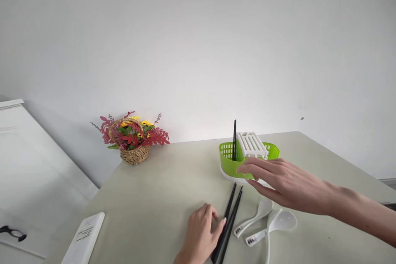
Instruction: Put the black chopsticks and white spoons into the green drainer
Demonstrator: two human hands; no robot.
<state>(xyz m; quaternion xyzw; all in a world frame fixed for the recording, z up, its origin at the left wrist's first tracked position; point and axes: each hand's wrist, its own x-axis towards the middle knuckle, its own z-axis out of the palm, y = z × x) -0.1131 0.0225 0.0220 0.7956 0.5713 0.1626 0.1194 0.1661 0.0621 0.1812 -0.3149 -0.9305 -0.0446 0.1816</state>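
Observation:
My right hand (280, 177) hovers in front of a green cutlery holder (230, 167), its fingers stretched out with nothing held. It covers part of the holder's front. Black chopsticks (234, 136) stand upright in the holder's left compartment, beside a white slotted rack top (252, 144). My left hand (201, 233) rests on the table, fingers loosely bent and a gap between thumb and index finger. Its thumb touches several black chopsticks (230, 222) lying flat. To their right, white spoons (260, 212) lie in a loose, partly overlapping group.
A wicker basket of artificial flowers (134, 154) stands at the table's back left. Near the left edge lies a white box-like object (85, 237) with printed text. A white cabinet (40, 173) adjoins on the left, and a plain wall (198, 49) rises behind the table (154, 202).

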